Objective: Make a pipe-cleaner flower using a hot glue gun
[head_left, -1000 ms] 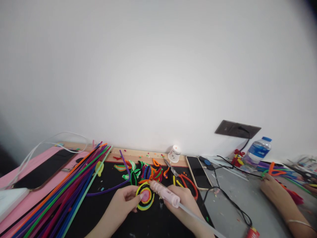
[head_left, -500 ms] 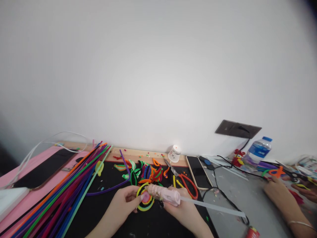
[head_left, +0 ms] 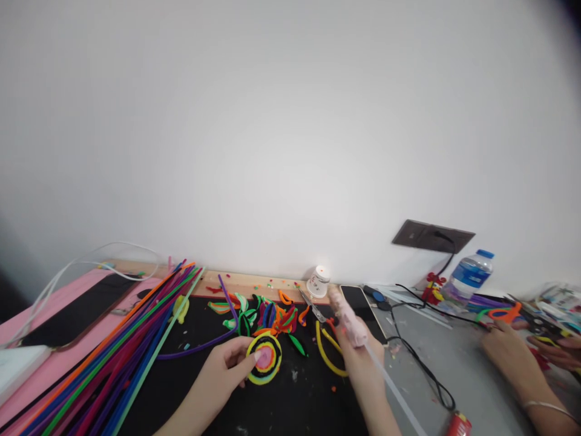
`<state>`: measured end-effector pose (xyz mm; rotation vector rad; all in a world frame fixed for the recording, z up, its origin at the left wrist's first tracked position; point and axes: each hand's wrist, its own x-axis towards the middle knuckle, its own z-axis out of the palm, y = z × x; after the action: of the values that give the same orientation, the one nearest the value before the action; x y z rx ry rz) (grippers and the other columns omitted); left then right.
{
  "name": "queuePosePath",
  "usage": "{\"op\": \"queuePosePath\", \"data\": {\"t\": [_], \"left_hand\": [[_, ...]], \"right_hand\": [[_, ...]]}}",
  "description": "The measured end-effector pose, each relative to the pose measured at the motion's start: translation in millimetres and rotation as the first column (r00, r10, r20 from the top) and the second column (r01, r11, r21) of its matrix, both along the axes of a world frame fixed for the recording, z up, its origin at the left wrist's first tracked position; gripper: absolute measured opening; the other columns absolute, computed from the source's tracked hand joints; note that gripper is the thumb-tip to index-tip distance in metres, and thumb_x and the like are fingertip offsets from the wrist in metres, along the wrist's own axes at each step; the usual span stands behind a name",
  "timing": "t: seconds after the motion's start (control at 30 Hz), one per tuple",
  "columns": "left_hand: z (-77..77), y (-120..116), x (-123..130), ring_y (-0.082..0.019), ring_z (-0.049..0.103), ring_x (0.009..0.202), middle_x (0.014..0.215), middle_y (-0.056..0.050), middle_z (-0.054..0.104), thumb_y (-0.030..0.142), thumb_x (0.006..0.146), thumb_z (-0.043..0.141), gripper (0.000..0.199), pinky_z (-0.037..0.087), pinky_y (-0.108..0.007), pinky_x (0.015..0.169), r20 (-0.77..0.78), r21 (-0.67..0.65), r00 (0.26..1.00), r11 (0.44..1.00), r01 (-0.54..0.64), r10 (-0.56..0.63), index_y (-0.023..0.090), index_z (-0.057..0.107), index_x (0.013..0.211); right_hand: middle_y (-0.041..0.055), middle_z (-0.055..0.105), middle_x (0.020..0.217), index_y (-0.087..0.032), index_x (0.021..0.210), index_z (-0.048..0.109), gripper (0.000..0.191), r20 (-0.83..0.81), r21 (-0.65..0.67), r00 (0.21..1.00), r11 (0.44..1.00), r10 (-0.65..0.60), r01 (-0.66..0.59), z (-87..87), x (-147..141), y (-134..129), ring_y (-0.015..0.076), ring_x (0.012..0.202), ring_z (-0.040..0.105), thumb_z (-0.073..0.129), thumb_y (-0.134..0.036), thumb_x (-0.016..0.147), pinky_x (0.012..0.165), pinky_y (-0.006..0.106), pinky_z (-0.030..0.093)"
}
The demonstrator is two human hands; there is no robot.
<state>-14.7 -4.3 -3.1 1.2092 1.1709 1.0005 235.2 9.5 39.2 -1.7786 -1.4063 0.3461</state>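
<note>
Between the thumb and fingers of my left hand point(head_left: 229, 366) is a round coil point(head_left: 271, 369) with a pink middle and orange, yellow and black rings. My right hand point(head_left: 363, 363) is wrapped round a pale pink glue gun point(head_left: 347, 318), its tip pointing up and away, a clear stick trailing from its rear. Scissors point(head_left: 313, 304) lie partly hidden beside that hand, near a bent yellow pipe cleaner point(head_left: 324, 354). Behind the coil sits a pile of colourful looped pieces point(head_left: 276, 316), with a green piece point(head_left: 298, 346) at its front.
Long pipe cleaners point(head_left: 122, 357) cover the left side, beside a dark phone point(head_left: 82, 309). Behind stands a paper cup point(head_left: 318, 281). Another phone point(head_left: 358, 303), a black cable point(head_left: 422, 369) and a bottle point(head_left: 469, 278) are at right. Another person's hand point(head_left: 511, 351) holds orange-handled scissors.
My right hand and the glue gun have moved right, away from the coil, and the gun now points up. The coil shows its face more fully in my left hand.
</note>
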Motion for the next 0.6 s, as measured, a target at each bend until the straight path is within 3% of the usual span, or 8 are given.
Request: {"op": "queuePosePath", "data": {"t": [0.13,0.3,0.47,0.6], "left_hand": [[2.9,0,0,-0.013,0.049,0.055,0.061,0.0,0.059,0.047,0.066,0.065,0.038,0.04,-0.02,0.045,-0.001,-0.008,1.0,1.0,-0.005,0.005,0.012,0.067,0.082],[0.5,0,-2,-0.013,0.05,0.056,0.065,-0.001,0.061,0.047,0.068,0.064,0.038,0.039,-0.02,0.046,-0.001,-0.004,1.0,1.0,0.027,-0.027,0.013,0.067,0.085],[-3.3,0,-4,-0.012,0.049,0.055,0.066,-0.001,0.062,0.047,0.069,0.063,0.04,0.038,-0.02,0.046,0.003,0.002,0.999,0.999,0.037,-0.037,0.013,0.067,0.089],[-2.2,0,-4,-0.012,0.05,0.055,0.066,-0.001,0.063,0.048,0.067,0.064,0.041,0.038,-0.02,0.046,0.012,-0.012,1.0,1.0,0.024,-0.024,0.013,0.068,0.088]], "right_hand": [[0.0075,0.067,0.072,-0.022,0.098,0.058,0.031,0.18,-0.029,0.952,0.966,-0.246,0.255,2.9,28,3,0.0262,0.067,0.062,0.047,-0.044,0.079,0.06,0.031,0.043],[0.0126,0.067,0.093,-0.019,0.107,0.054,0.04,0.241,-0.067,0.873,0.891,-0.423,0.45,-1.0,57,7,0.03,0.079,0.063,0.047,-0.044,0.077,0.061,0.032,0.043],[0.0207,0.062,0.102,-0.01,0.114,0.051,0.045,0.315,-0.11,0.813,0.832,-0.49,0.544,-5.6,80,9,0.0347,0.094,0.06,0.047,-0.036,0.077,0.067,0.035,0.044],[0.026,0.059,0.104,-0.006,0.114,0.052,0.045,0.361,-0.238,0.783,0.762,-0.506,0.602,-7.1,90,10,0.0393,0.097,0.058,0.044,-0.032,0.078,0.069,0.041,0.045]]}}
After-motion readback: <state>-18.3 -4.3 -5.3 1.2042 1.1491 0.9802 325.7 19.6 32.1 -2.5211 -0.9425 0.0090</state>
